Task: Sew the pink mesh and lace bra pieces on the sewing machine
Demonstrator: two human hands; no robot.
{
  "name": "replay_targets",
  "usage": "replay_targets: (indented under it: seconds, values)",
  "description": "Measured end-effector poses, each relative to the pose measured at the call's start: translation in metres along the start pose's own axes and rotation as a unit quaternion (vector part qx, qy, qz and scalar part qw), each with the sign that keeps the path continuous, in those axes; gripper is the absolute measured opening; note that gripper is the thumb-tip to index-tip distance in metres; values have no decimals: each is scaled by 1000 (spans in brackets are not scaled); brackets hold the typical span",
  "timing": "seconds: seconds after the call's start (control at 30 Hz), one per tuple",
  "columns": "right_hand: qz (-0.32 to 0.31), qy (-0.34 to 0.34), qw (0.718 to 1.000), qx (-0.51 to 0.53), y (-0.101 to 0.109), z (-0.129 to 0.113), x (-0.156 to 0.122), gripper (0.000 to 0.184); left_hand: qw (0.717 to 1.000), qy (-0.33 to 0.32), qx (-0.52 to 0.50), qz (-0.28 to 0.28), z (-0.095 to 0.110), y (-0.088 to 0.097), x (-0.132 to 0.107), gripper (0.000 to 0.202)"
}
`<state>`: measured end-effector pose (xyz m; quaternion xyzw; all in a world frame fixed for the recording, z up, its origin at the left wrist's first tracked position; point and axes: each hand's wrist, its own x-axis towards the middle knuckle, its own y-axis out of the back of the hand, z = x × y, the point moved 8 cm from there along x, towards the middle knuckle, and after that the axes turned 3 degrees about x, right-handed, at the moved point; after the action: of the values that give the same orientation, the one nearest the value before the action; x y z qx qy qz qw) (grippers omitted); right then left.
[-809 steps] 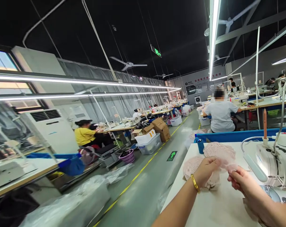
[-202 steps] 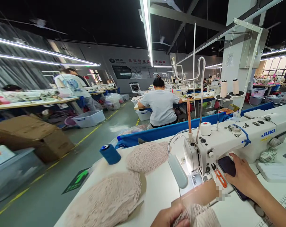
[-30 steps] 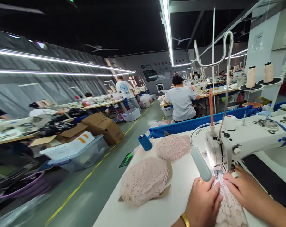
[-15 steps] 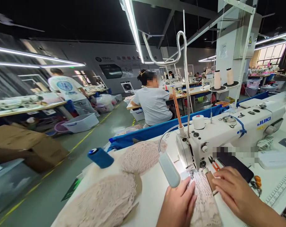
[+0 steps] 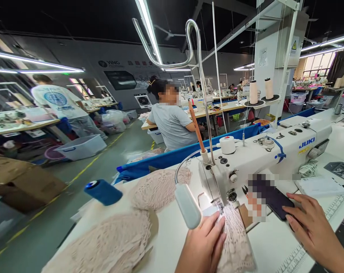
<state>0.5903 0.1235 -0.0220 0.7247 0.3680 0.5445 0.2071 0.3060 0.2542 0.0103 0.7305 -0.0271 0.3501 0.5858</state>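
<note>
My left hand [image 5: 202,240] lies on the table by the sewing machine's presser foot [image 5: 220,207], fingers stretched out along the edge of a pale lace piece [image 5: 236,239]. That lace runs from under the foot toward me. To the right, my right hand [image 5: 317,225] is spread, its fingertips at the near edge of a dark phone [image 5: 278,206]; whether they press on it I cannot tell. A brown flat piece [image 5: 245,216] sits beside the lace. Dark snip blades [image 5: 245,190] show left of the phone, the rest blurred out.
A white JUKI sewing machine [image 5: 263,153] spans the table, with a grey lamp [image 5: 188,207] beside its needle. Lace piles [image 5: 109,239] and a blue thread cone [image 5: 103,192] lie left. A ruler scale [image 5: 291,261] marks the right edge. A co-worker [image 5: 172,123] sits beyond the blue cloth trough [image 5: 155,161].
My right hand has moved right, from the brown piece beside the lace to the phone, and its fingers have spread. My left hand stays by the presser foot. The view has shifted slightly.
</note>
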Motion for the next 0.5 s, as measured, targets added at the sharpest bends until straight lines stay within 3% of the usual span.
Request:
replay_targets:
  seconds: [0.2,0.5]
  values:
    - [-7,18,1000,-11,-1,3,-5,24,1000,-16,6,4,-1,0,-2,31]
    - [16,46,999,-4,-3,-7,-4,22,1000,-27,2,-2,-11,-13,-9,30]
